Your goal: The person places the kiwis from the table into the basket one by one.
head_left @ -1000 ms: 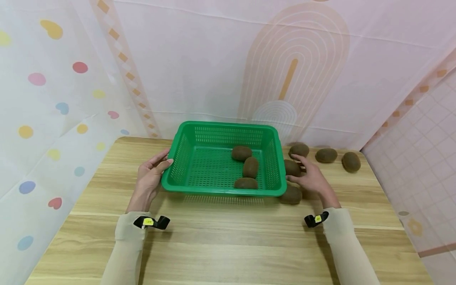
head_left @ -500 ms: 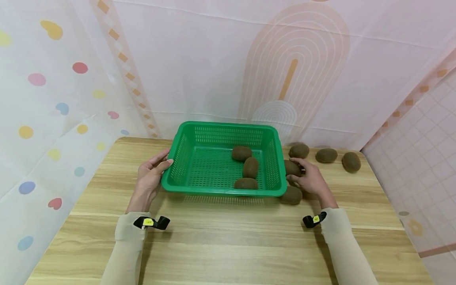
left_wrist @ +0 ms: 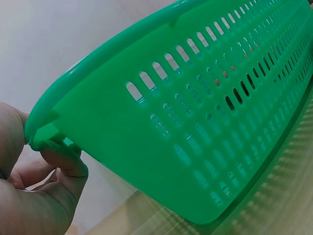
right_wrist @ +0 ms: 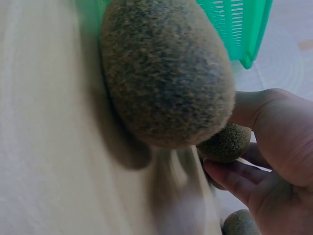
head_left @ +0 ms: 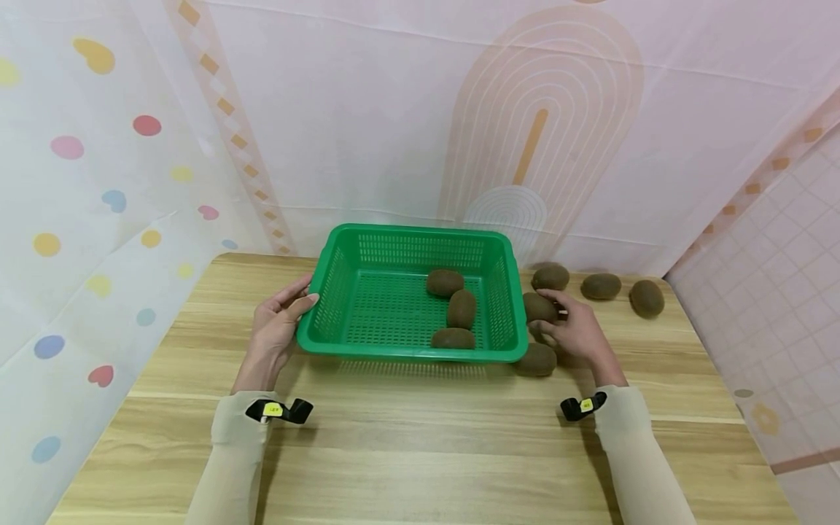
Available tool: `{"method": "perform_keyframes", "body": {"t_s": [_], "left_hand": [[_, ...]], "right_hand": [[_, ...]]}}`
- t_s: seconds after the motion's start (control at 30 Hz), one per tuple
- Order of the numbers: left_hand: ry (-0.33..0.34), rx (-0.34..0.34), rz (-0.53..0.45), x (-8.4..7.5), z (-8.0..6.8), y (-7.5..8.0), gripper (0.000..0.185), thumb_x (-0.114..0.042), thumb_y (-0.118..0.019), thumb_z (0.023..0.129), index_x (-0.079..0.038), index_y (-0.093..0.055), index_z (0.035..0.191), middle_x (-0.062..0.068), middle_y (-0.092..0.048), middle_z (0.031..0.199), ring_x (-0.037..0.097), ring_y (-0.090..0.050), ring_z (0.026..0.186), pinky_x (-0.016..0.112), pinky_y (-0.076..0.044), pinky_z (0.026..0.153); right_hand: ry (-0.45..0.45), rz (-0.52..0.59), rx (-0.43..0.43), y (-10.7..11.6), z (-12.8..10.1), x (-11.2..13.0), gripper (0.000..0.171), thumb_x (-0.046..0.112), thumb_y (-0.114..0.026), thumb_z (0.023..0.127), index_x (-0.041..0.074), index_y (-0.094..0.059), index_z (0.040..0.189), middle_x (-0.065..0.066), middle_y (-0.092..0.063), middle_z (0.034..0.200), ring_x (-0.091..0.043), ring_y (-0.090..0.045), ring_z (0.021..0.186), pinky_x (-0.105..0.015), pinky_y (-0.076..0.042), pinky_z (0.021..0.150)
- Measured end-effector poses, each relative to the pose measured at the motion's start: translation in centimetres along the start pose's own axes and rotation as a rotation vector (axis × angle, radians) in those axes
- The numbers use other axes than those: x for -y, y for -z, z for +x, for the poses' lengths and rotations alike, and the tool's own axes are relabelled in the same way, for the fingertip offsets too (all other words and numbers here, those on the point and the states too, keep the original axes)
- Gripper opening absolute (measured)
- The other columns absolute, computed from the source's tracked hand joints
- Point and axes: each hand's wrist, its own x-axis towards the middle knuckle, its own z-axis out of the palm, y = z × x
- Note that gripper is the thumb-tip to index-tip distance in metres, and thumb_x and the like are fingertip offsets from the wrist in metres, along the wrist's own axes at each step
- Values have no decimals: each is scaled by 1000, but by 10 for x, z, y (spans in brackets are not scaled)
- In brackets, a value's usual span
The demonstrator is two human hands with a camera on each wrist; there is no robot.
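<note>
Green plastic is filling your left side: your left hand (head_left: 274, 329) is gripping the basket (head_left: 341, 292) at its nine o'clock rim, thumb curled over the lip and fingers (left_wrist: 63, 164) tucked beneath it, as the left wrist view is showing. The basket is sitting on the wooden counter (head_left: 420, 445), just ahead of you at twelve o'clock. Inside it, three kiwis are lying toward its three o'clock wall: one at the back (head_left: 445, 282), one in the middle (head_left: 461, 308) and one at the front (head_left: 453, 338).

Just outside that wall, your right hand (head_left: 576, 329) is pinching a kiwi (head_left: 539, 308) between thumb and curled fingers (right_wrist: 234, 178), holding it close beside the basket. Another kiwi (head_left: 536, 359) is lying on the counter at the basket's five o'clock corner, touching or nearly touching its rim, just under your right hand. Farther off toward two o'clock, three more kiwis are resting near the backdrop: the nearest (head_left: 550, 277), the next (head_left: 600, 286) and the last (head_left: 646, 298) by the counter's far right corner.
</note>
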Motion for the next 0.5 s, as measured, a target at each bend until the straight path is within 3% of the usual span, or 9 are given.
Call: {"method": "perform_keyframes", "body": {"t_s": [0.5], "left_hand": [[3,-2,2,-1,0,0,61,-13,-74,96,-7,-51,152,-5,-56,113,2,-61,94,15,-60,77]], "right_hand": [[68,12,-73,15,-2,5,59,6,-74,93,7,-54,148,-23,-56,145,-44,-59,125,-59,-53,102]]}}
